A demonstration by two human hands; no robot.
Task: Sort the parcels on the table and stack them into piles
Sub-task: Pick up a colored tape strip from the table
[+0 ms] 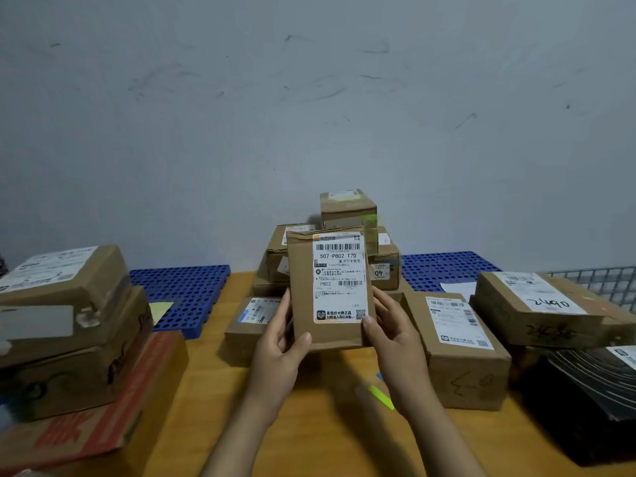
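Much of rear stack point(347, 208) behind parcel point(331, 287)

A: Entry one: we list the wall point(309, 115), pale grey, scuffed with dark streaks, filling the upper view.

B: Entries two and three: we record a left blue perforated panel point(182, 294) and a right blue perforated panel point(444, 270), both flat at the far side of the table point(327, 425), well apart.

A: Entry four: we note a wire grid point(599, 284), grey, far right, just beside the right panel.

B: Loose items, we add: a yellow slip point(160, 309) against the left panel; a white sheet point(459, 289) near the right one; a yellow-green pen-like item point(382, 397), blurred, on bare wood, with a small blue bit point(379, 376) just beside it.
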